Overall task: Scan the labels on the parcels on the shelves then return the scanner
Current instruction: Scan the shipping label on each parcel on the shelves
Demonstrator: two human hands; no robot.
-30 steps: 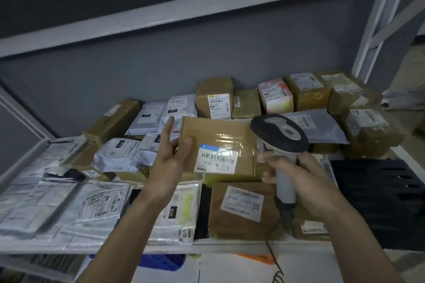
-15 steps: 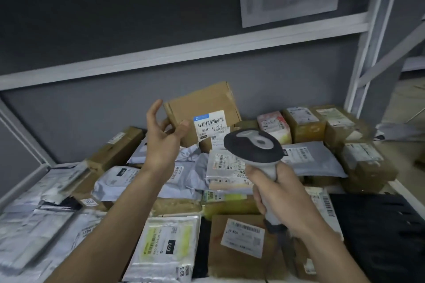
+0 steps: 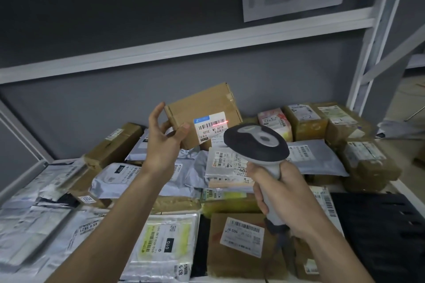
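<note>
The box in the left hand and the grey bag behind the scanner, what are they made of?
The box, held up by the left hand, looks like plain brown corrugated cardboard: matte, with folded flap edges and glossy clear tape at one corner. The grey bag looks like thin plastic mailer film: smooth, slightly shiny and creased. The scanner, gripped by the right hand, appears to be hard moulded plastic.

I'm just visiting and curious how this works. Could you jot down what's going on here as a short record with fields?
Left hand: holds a cardboard box up, label facing the scanner
Right hand: grips the scanner by its handle
Red scan line: lies across the label's barcode
Shelf: piled with more boxes and grey mailer bags
Stage: scanning under way
</note>
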